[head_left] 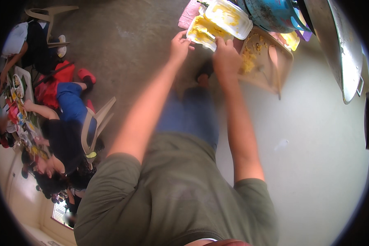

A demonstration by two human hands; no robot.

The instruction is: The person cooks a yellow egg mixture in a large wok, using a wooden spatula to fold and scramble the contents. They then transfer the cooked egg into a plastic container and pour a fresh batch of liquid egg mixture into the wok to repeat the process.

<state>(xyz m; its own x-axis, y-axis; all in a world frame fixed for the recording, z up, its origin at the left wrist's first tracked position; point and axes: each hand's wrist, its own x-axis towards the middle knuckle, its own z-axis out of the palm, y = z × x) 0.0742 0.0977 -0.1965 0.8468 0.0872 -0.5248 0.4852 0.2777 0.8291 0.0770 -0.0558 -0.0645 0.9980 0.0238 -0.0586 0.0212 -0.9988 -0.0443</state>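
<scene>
A white hinged takeaway box stands open at the top middle, its base (pixel 201 30) smeared with yellow food and its lid (pixel 229 18) streaked yellow too. My left hand (pixel 180 47) is closed on the base's left edge, thumb and fingers gripping the rim. At the near right corner of the box, my right hand (pixel 226 57) has its fingers pinched round a thin pale utensil that points into the food. Its kind is too small to tell. Just right of my right hand lies a brown tray (pixel 285 67) with yellow food and a wooden spatula (pixel 274 61).
A blue gas cylinder (pixel 270 14) stands beyond the tray, with a large metal pan (pixel 336 49) at the far right. Something pink (pixel 188 16) lies behind the box. On the left, people sit at a cluttered table (pixel 26 82) near plastic chairs (pixel 95 127).
</scene>
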